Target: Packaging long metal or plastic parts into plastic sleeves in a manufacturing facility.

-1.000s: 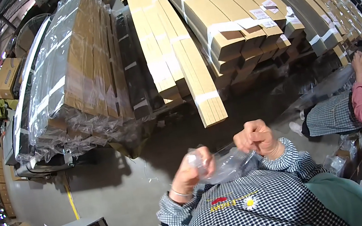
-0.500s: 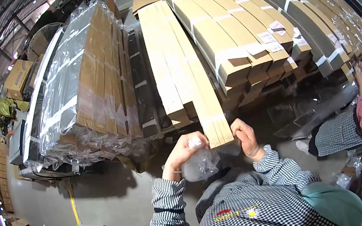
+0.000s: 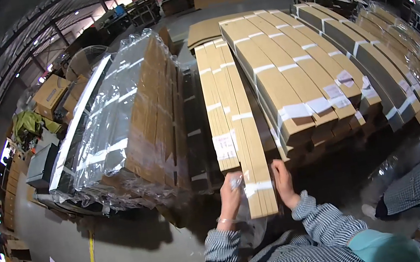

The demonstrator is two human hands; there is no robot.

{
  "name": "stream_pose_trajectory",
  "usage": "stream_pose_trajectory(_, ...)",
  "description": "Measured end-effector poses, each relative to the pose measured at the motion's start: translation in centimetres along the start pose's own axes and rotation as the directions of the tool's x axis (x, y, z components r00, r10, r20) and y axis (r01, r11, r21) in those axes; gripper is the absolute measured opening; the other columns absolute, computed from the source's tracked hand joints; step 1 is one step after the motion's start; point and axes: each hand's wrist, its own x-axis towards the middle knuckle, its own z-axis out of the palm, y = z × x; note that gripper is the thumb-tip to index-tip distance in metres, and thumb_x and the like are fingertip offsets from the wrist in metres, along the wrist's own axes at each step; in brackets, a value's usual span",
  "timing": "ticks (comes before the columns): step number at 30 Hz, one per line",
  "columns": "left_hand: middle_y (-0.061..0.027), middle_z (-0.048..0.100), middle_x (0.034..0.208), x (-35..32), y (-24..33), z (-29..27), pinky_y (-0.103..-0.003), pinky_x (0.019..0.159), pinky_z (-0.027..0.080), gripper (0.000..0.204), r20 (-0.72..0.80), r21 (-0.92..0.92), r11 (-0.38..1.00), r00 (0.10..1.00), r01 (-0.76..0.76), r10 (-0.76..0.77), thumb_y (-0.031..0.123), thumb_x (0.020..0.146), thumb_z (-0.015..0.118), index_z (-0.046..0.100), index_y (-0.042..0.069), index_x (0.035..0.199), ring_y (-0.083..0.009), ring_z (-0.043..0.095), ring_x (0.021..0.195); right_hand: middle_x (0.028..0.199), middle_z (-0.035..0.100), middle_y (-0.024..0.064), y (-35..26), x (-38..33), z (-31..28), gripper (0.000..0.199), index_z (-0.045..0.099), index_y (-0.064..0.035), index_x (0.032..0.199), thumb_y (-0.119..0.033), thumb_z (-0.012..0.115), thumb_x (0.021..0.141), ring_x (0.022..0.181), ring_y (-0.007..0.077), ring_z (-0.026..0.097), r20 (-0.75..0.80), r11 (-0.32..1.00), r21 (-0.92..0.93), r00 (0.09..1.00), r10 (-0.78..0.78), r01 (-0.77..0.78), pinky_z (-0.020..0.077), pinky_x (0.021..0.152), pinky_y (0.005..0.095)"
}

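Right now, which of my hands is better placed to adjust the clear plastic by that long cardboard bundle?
Probably your left hand: it grips clear plastic left of the cardboard bundle. Your right hand is at the bundle's other side, its hold unclear.

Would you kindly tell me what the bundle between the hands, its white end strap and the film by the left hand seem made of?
The bundle seems cardboard: matt, light brown, with long seams. The strap looks like smooth plastic, though paper is possible: flat, white, bright. The film is probably glossy plastic: thin, see-through, crinkled.
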Motion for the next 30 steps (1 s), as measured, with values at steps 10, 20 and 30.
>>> stream_pose_trajectory(10,0.0038,0.051,0.068,-3.2,1.4,-2.3,-0.026,0.056,0.037,0.022,0.154,-0.409,0.719,0.819,0.562,-0.553,0.013,0.097,0.061,0.058,0.008,0.075,-0.0075,0.048,0.062,0.070,0.058,-0.0012,2.0,-2.1,-2.3,0.020,0.059,-0.0098,0.087,-0.019,0.050,0.102,0.060,0.0087,0.054,0.597,0.321,0.347,0.472,0.649,-0.881,0.0445,0.052,0.0279)
stream_pose_trajectory(20,-0.0258,0.069,0.083,-7.9,-13.9,6.3,-0.051,0.071,0.053,0.028,-0.243,0.465,0.794,0.919,0.391,-0.310,0.023,0.082,0.068,0.063,0.001,0.099,-0.0429,0.068,0.078,0.079,0.071,0.0193,28.7,-18.3,3.6,0.025,0.066,0.0066,0.080,-0.016,0.060,0.088,0.075,0.0330,0.066,-0.196,0.689,-0.209,0.720,0.666,-0.694,0.0485,0.069,0.0457)
stream_pose_trajectory(30,-0.0273,0.068,0.094,-11.9,-3.7,0.2,-0.053,0.068,0.051,0.077,0.040,0.504,0.826,0.949,0.252,-0.314,0.003,0.081,0.059,0.036,0.020,0.153,-0.0436,0.067,0.079,0.109,0.067,0.0073,5.8,-9.6,0.3,0.032,0.060,-0.0015,0.124,-0.024,0.053,0.102,0.097,0.0195,0.064,0.233,0.571,0.611,0.814,0.532,-0.548,0.0540,0.087,0.0339)
